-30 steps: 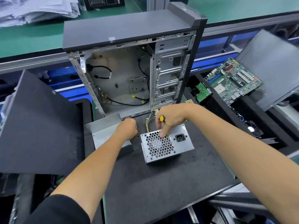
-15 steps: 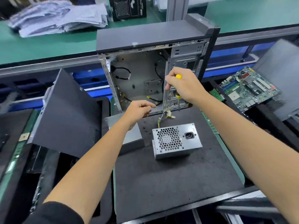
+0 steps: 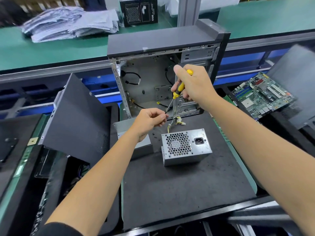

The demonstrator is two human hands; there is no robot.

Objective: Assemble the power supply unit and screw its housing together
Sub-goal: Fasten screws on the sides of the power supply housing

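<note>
Screwdriver [image 3: 179, 90] up in the air, gripped by the right hand [image 3: 194, 84] with the fingers wrapped around its yellow and black handle, thumb pointing up, shaft angled down and to the left. And the tip meets the left hand [image 3: 150, 120] right there: those fingers are curled in, thumb and forefinger pinched together at the tip of the shaft, though whatever sits between them is too small to make out. Both hands hover above the black mat [image 3: 179, 193], in front of the open computer case [image 3: 163, 74], which stands upright with its side off and loose black cables inside. Down on the mat sits the power supply unit [image 3: 185, 146], fan grille and power socket facing the camera, its bundle of yellow and black wires [image 3: 175, 122] trailing toward the case. Just beside it on the left lies a grey metal cover [image 3: 127, 132], partly hidden under the left wrist. A few small dark screws [image 3: 154, 134] lie on the mat between cover and unit. Off to the left leans a dark side panel [image 3: 75, 120]; to the right, a green motherboard [image 3: 262, 96] rests in a tray.
</note>
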